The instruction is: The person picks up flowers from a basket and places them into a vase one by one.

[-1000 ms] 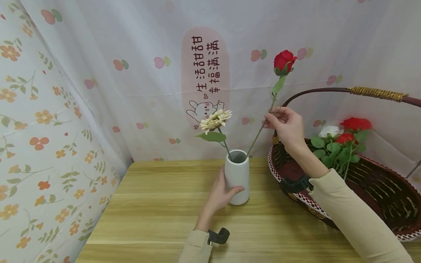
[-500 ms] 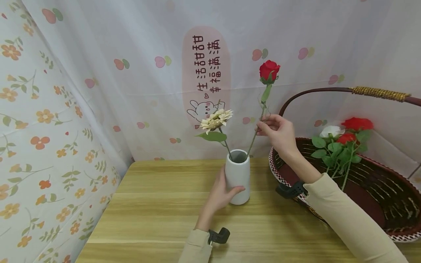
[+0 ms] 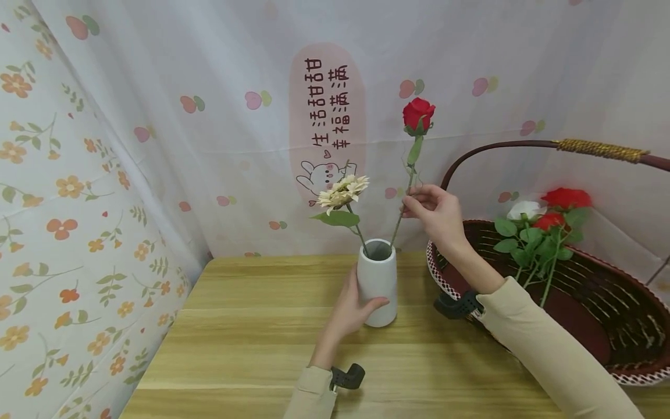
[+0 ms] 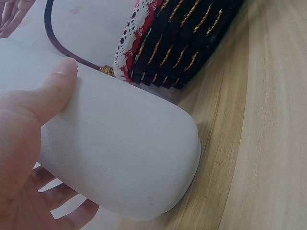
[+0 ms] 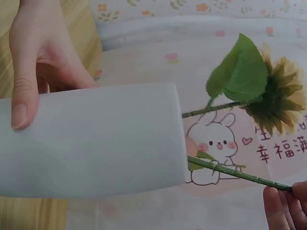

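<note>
A white vase [image 3: 378, 291] stands upright on the wooden table, and my left hand [image 3: 352, 308] grips its side, thumb across the front. In the left wrist view the thumb [image 4: 60, 86] lies along the vase wall. My right hand [image 3: 437, 212] pinches the green stem of a red rose [image 3: 418, 115], whose lower end is inside the vase mouth and hidden there. The rose stands nearly upright, leaning slightly right. A cream sunflower-like bloom [image 3: 342, 194] with one large leaf [image 5: 240, 72] leans left out of the same vase.
At the right stands a dark woven basket [image 3: 644, 302] with a lace-trimmed rim and an arched handle [image 3: 602, 148]. Red roses [image 3: 567, 198] and a white rose [image 3: 525, 210] lie in it. A printed curtain [image 3: 235, 116] hangs behind the table [image 3: 235, 326].
My right hand has moved left and down with the rose, bringing its stem lower into the vase and its bloom closer to the cream flower. The left hand and vase have stayed put.
</note>
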The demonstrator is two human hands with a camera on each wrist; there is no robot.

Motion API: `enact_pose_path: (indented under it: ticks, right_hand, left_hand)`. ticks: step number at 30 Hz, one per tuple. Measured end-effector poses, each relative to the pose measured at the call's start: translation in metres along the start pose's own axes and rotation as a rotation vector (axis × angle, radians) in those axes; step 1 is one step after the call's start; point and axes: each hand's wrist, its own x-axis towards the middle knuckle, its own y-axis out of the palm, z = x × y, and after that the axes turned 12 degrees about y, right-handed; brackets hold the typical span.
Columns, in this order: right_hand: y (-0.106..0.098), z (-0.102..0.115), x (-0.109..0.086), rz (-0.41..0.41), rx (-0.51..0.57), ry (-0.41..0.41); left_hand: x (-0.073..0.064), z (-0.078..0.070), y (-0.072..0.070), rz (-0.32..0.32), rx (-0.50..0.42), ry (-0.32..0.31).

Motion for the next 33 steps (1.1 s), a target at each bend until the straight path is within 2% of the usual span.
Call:
enact_pose_path:
  ticks: [6,12,17,22,33]
  right_hand:
    - [0.011,0.007,-0.011,0.032,-0.102,0.019]
    - [0.016,0.015,-0.022,0.036,-0.144,0.019]
    - [0.016,0.001,-0.018,0.063,-0.113,0.021]
    - [0.016,-0.019,-0.014,0.056,-0.156,0.028]
    - [0.017,-0.025,-0.018,0.067,-0.166,0.067]
  left_hand:
    - [0.001,0.001,0.0,-0.003,0.003,-0.001]
    - [0.001,0.001,0.0,-0.003,0.0,0.014]
    - [0.001,-0.001,-0.001,-0.004,-0.006,0.014]
    - [0.0,-0.002,-0.002,-0.001,-0.015,0.0]
    - [0.001,0.0,-0.001,0.004,-0.013,-0.012]
